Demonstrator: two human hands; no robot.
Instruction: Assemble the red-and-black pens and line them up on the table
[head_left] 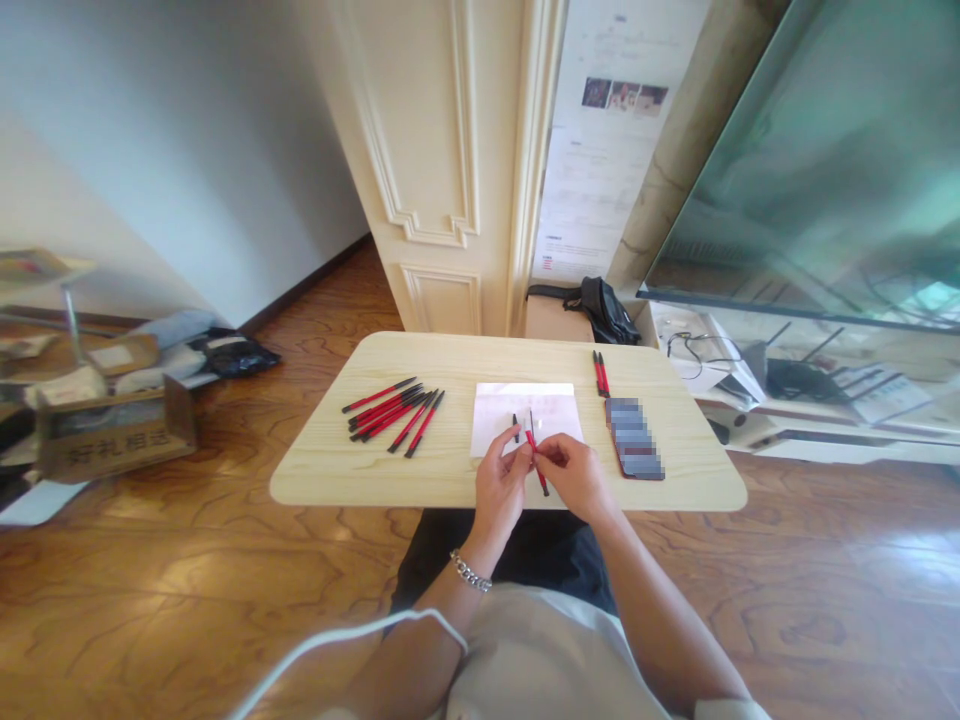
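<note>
My left hand (501, 478) and my right hand (576, 476) meet over the near edge of the table, fingertips pinched around one red pen (543, 484). Its black end points down toward me. A thin dark rod, looking like a refill, stands out of the pen's far end. Just past my left fingers, a small black pen part (515, 424) is on a white sheet of paper (489, 400). To the left lies a loose group of several red-and-black pens (386, 410). Two more such pens (601, 373) lie at the right, above a phone (634, 440).
The light wooden table (330, 470) has rounded corners. Beyond it are a cream panelled door (427, 150) and a black bag (604, 310) on a box. An open cardboard box (116, 440) sits on the floor at left. A white cable (337, 635) crosses near my left arm.
</note>
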